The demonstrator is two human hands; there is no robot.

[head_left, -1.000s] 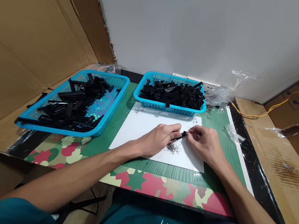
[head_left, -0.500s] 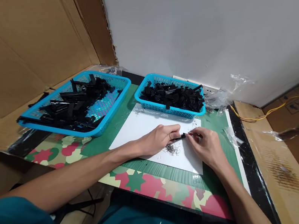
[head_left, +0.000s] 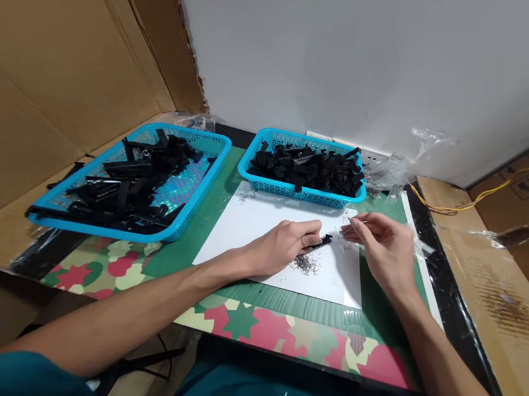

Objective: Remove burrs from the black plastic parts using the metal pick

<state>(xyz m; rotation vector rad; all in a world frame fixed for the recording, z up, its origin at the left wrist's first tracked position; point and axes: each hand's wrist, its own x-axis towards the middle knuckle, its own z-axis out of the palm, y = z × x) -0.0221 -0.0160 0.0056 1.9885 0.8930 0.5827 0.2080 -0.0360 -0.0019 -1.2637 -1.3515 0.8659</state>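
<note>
My left hand (head_left: 284,245) is closed round a small black piece (head_left: 323,240), whose end sticks out past the thumb over the white sheet (head_left: 238,231). Just below the fingers lies a heap of tiny metal bits (head_left: 307,264). To the right, my right hand (head_left: 385,248) is apart from the black piece, with thumb and fingertips pinched together. Something thin, like tweezers, seems to show between those fingertips, but it is too small to name surely.
A blue basket (head_left: 299,194) full of black pieces stands behind the sheet. Another blue basket (head_left: 202,191) with longer black parts is at the left. Clear plastic wrap (head_left: 390,173), yellow wires (head_left: 466,206) and cardboard (head_left: 498,284) are at the right.
My right hand has moved right and slightly up, away from the black piece. The left hand keeps its place and its hold.
</note>
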